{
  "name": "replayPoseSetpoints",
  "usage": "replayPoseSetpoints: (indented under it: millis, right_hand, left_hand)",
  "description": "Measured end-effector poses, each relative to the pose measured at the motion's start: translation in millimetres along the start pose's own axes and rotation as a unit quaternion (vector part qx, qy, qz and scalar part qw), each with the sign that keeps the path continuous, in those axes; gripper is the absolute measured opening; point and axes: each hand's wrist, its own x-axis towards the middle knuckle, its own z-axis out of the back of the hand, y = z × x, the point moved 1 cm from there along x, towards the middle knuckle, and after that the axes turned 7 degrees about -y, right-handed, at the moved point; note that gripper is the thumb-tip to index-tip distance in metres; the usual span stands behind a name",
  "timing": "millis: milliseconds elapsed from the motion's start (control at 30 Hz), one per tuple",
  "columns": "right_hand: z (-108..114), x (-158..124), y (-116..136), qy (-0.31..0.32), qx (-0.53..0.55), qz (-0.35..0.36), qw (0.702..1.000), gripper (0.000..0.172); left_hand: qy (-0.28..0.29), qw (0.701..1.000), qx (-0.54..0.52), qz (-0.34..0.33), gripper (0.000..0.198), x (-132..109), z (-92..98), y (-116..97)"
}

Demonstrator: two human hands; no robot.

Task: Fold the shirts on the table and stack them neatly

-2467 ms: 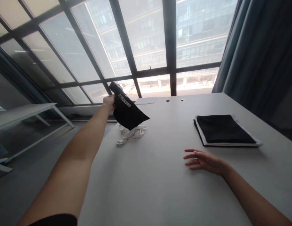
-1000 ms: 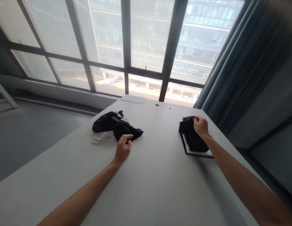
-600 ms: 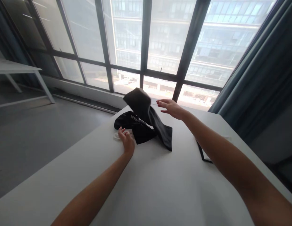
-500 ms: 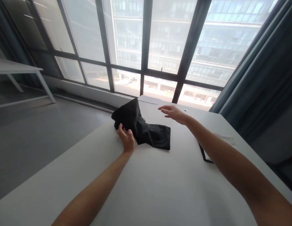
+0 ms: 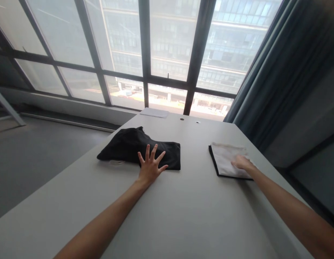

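A heap of black garments (image 5: 129, 145) lies on the white table (image 5: 183, 216), left of centre, with a bit of white cloth showing under its near edge. My left hand (image 5: 150, 167) rests on its near side, fingers spread flat. To the right sits a folded stack with a white cloth (image 5: 226, 160) on top and a black piece beneath. My right hand (image 5: 241, 163) lies on the near right part of that white cloth; its fingers are mostly out of sight.
A sheet of paper (image 5: 154, 112) lies at the table's far edge, near two small holes in the top. Large windows stand behind the table. A blue curtain (image 5: 266, 82) hangs at the right. Grey floor lies to the left.
My right hand took the black piece off the folded stack and dropped it on the left heap, then went back to the stack. My left hand has spread flat on the heap.
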Motion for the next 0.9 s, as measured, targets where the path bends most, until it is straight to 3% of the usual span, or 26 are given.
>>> replayPoseSetpoints:
  millis: [67,200,400,500,600,733,900]
  right_hand:
    - [-13,-5,-10,-0.014,-0.045,-0.036,0.998,0.031]
    - [-22,-6,-13,-0.024,-0.081,-0.035,0.996,0.031]
    - [-27,1,-20,-0.028,-0.095,-0.007,0.995,0.034]
    - [-36,2,-26,-0.041,-0.095,0.003,0.995,0.034]
    - [-38,1,-29,-0.049,-0.075,0.003,0.996,0.034]
    - [-15,2,-23,-0.092,-0.009,-0.040,0.995,0.035]
    - [54,10,19,-0.200,0.078,-0.053,0.975,0.034]
  left_hand:
    - [0.007,1.000,-0.019,-0.006,0.052,8,-10.7,-2]
    - [0.019,0.998,-0.061,0.016,0.022,17,-22.1,9]
    - [-0.028,0.994,-0.074,0.072,0.026,18,-1.3,37]
    - [-0.057,0.989,-0.037,0.128,0.041,26,10.3,50]
    - [-0.025,0.983,-0.001,0.181,0.035,36,16.9,64]
    - [0.012,0.975,-0.072,0.210,0.015,41,23.6,79]
    - [0.009,0.960,-0.152,0.237,0.006,60,38.7,93]
